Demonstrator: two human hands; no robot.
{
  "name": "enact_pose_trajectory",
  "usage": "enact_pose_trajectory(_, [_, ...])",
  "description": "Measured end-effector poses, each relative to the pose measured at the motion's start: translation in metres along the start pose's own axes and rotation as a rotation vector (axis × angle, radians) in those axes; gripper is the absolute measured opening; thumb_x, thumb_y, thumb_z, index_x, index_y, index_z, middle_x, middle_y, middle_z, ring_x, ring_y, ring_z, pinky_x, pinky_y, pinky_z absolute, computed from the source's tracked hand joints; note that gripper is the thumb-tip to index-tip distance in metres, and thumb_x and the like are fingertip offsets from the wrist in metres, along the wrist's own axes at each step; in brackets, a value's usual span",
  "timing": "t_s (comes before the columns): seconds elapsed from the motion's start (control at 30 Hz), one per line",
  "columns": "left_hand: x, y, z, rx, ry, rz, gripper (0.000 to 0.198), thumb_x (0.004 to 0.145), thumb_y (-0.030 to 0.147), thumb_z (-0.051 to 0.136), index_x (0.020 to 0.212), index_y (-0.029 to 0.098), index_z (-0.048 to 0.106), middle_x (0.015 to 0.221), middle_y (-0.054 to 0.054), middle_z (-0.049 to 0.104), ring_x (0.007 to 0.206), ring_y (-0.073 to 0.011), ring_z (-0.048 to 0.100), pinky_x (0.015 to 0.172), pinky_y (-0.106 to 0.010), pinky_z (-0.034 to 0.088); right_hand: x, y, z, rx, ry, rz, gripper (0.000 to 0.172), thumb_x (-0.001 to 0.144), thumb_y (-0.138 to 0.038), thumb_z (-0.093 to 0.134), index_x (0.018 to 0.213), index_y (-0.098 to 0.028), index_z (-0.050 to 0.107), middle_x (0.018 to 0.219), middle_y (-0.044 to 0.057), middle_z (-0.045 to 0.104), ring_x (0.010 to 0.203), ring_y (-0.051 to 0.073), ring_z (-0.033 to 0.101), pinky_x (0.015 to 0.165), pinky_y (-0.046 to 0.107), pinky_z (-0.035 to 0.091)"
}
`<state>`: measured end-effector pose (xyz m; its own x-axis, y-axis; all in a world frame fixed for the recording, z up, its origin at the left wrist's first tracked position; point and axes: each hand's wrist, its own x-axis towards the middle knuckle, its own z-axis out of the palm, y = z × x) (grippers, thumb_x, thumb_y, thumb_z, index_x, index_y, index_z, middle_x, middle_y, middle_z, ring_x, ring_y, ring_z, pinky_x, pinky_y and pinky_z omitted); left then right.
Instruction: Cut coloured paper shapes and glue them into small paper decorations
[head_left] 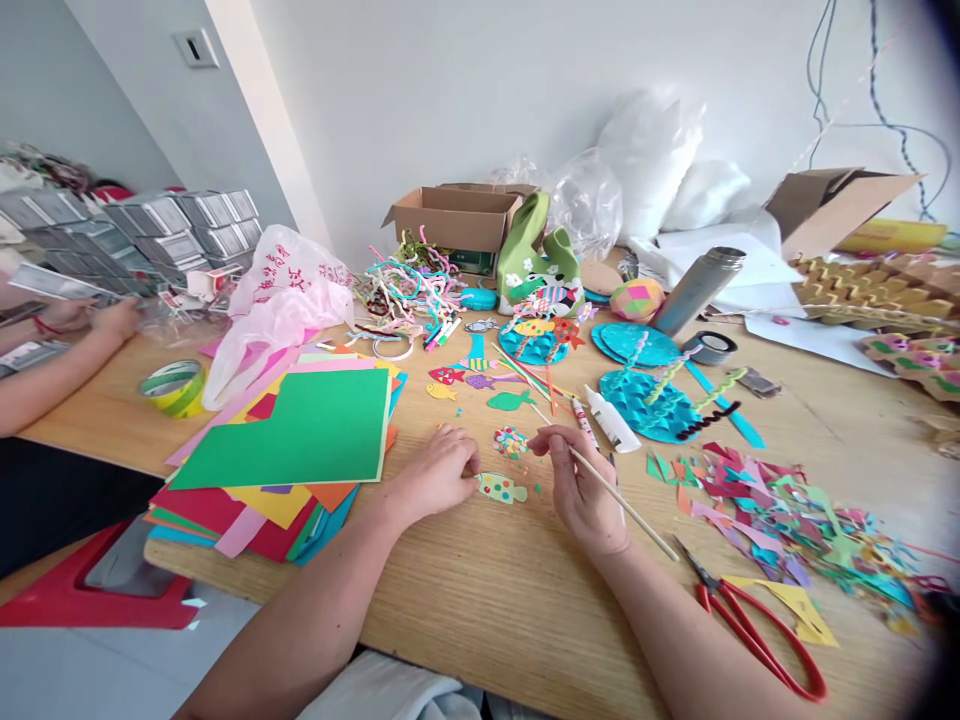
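A light green paper fish (501, 488) with coloured dots lies flat on the table between my hands. My left hand (442, 468) is closed, its curled fingertips at the fish's left end. My right hand (583, 492) grips a thin wooden stick (626, 508), which slants up to the left. Just above the dotted fish sits a small pile of coloured paper dots (511, 441). A plain green paper fish (510, 401) lies beyond the pile, with a yellow paper fish (441, 391) to its left. A white glue bottle (613, 420) rests on its side beyond my right hand.
Red-handled scissors (757, 620) and paper scraps (787, 520) lie at right. Stacked coloured paper (300, 430) and a tape roll (172, 386) are at left. A metal flask (700, 290) stands behind blue paper discs (649, 405). Another person's hand (116, 318) is far left.
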<state>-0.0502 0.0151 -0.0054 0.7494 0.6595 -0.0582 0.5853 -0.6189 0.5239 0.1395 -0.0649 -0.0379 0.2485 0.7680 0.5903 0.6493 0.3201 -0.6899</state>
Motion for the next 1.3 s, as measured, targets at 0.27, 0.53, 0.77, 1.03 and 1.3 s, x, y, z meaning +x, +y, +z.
enact_pose_trajectory(0.27, [0.003, -0.004, 0.005, -0.057, 0.009, -0.025, 0.014, 0.072, 0.007, 0.053, 0.071, 0.020, 0.059, 0.078, -0.001, 0.066, 0.081, -0.0175, 0.060, 0.073, -0.028, 0.045, 0.001, -0.003, 0.000, 0.004, -0.010, 0.018, 0.018, 0.099, -0.027, 0.041, 0.100, -0.021, 0.058, 0.081, 0.004, 0.067, 0.075, 0.016, 0.064, 0.069, 0.031, 0.051])
enact_pose_trajectory(0.53, [-0.001, 0.000, 0.001, -0.058, 0.034, 0.003, 0.012, 0.076, 0.018, 0.065, 0.087, 0.019, 0.060, 0.094, -0.003, 0.065, 0.095, -0.0194, 0.059, 0.082, -0.030, 0.046, 0.001, -0.001, 0.000, -0.005, -0.002, 0.006, 0.018, 0.099, -0.027, 0.042, 0.099, -0.021, 0.058, 0.082, 0.003, 0.068, 0.074, 0.015, 0.064, 0.069, 0.030, 0.051])
enact_pose_trajectory(0.77, [-0.005, 0.001, 0.003, 0.091, 0.022, -0.019, 0.016, 0.075, 0.030, 0.072, 0.078, 0.018, 0.062, 0.097, -0.006, 0.056, 0.102, -0.0238, 0.054, 0.087, -0.034, 0.044, 0.002, -0.001, -0.002, -0.044, -0.013, -0.015, 0.016, 0.098, -0.027, 0.044, 0.098, -0.021, 0.059, 0.081, 0.004, 0.069, 0.076, 0.017, 0.065, 0.070, 0.032, 0.051])
enact_pose_trajectory(1.03, [-0.005, 0.003, 0.008, 0.077, 0.036, -0.023, 0.018, 0.075, 0.032, 0.072, 0.072, 0.019, 0.060, 0.095, -0.005, 0.055, 0.101, -0.0240, 0.052, 0.086, -0.035, 0.044, 0.001, 0.000, -0.001, -0.046, -0.007, -0.013, 0.016, 0.098, -0.027, 0.044, 0.095, -0.022, 0.059, 0.081, 0.004, 0.069, 0.075, 0.017, 0.065, 0.070, 0.032, 0.051])
enact_pose_trajectory(1.3, [-0.006, 0.006, 0.006, 0.066, 0.032, -0.023, 0.017, 0.078, 0.030, 0.070, 0.081, 0.018, 0.059, 0.098, -0.005, 0.056, 0.103, -0.0235, 0.052, 0.086, -0.033, 0.043, 0.007, -0.006, -0.003, -0.110, -0.084, -0.095, 0.013, 0.097, -0.023, 0.045, 0.093, -0.022, 0.058, 0.085, 0.004, 0.068, 0.078, 0.018, 0.064, 0.071, 0.032, 0.049])
